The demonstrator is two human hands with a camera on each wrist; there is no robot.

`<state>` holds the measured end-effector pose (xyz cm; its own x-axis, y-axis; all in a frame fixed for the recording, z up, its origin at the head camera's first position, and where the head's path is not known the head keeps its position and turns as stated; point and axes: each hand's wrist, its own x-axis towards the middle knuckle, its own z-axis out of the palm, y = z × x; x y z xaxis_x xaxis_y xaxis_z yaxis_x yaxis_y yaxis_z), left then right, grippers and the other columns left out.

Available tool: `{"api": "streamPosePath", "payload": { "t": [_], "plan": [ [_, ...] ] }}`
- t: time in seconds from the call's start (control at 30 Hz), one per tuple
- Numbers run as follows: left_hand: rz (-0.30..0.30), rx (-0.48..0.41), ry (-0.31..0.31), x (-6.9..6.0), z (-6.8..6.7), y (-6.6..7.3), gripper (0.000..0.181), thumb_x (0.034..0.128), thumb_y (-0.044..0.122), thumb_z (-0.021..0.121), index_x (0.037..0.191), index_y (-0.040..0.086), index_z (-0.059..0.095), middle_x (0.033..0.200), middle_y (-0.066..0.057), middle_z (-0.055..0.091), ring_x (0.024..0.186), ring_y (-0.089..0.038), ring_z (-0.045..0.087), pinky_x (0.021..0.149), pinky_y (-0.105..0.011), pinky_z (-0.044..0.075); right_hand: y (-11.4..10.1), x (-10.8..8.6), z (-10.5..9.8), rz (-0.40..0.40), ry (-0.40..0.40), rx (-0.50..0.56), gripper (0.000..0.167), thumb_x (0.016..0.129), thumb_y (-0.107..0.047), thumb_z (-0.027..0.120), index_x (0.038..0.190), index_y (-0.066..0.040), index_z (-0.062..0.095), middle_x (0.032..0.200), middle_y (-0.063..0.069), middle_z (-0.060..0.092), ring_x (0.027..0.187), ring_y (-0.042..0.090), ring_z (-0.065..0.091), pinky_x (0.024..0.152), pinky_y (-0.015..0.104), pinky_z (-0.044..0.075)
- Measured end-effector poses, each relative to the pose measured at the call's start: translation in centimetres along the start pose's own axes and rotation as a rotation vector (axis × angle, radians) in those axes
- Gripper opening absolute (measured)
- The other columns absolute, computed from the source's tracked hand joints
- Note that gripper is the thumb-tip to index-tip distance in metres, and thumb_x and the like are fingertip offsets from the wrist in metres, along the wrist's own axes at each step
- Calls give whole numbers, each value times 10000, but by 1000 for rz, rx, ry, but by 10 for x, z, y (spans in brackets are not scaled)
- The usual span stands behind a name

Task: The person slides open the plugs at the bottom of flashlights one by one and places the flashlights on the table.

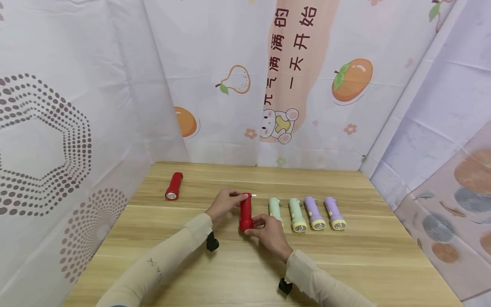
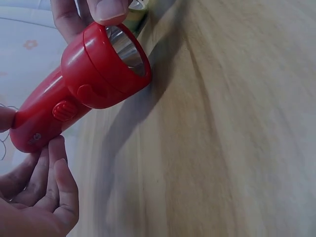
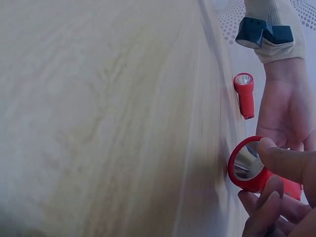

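A red flashlight [image 1: 246, 213] is held between both hands near the middle of the table. My left hand [image 1: 222, 205] pinches its tail end, where a small white piece [image 1: 254, 195] sticks out to the right. With thumb and fingers, my right hand [image 1: 271, 235] grips the lamp head, whose reflector [image 3: 247, 160] shows in the right wrist view. A ribbed switch [image 2: 63, 111] is visible on the body in the left wrist view. Beside the right hand lies a green flashlight [image 1: 274, 207], its lamp end partly hidden by that hand.
Another red flashlight [image 1: 174, 186] lies at the back left of the wooden table [image 1: 215, 277]. To the right, a second green flashlight [image 1: 296, 213] and two purple ones, a nearer one [image 1: 313, 212] and a farther one [image 1: 334, 212], lie in a row. Printed curtains [image 1: 215, 42] hang around the table.
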<state>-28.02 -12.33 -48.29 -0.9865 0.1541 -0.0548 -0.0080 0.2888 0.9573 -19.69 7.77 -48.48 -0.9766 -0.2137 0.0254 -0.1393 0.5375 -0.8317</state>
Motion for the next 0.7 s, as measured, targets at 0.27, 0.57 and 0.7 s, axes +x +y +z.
{"api": "streamPosePath", "payload": {
  "t": [0.27,0.57,0.7],
  "plan": [
    [-48,-18,-46,9,9,-2,387,969,374,723,1164,41,729,964,-62,746,826,-209,708,712,-345,562,0,0,-4,7,9,-7,336,809,-231,900,1065,-53,774,982,53,767,820,143,673,697,321,551],
    [-91,-48,-44,16,16,-6,334,987,298,696,1138,5,749,906,-84,739,779,-185,680,675,-308,570,-3,-2,-8,15,40,6,301,835,-182,876,1073,-31,772,997,108,755,476,150,605,436,271,487],
    [-125,-57,-51,18,21,-1,346,980,298,700,1141,-6,744,909,-91,733,786,-182,669,687,-300,566,-4,-2,-10,31,50,-4,295,841,-187,873,1073,-34,773,976,96,748,460,138,595,419,256,471]
  ]
}}
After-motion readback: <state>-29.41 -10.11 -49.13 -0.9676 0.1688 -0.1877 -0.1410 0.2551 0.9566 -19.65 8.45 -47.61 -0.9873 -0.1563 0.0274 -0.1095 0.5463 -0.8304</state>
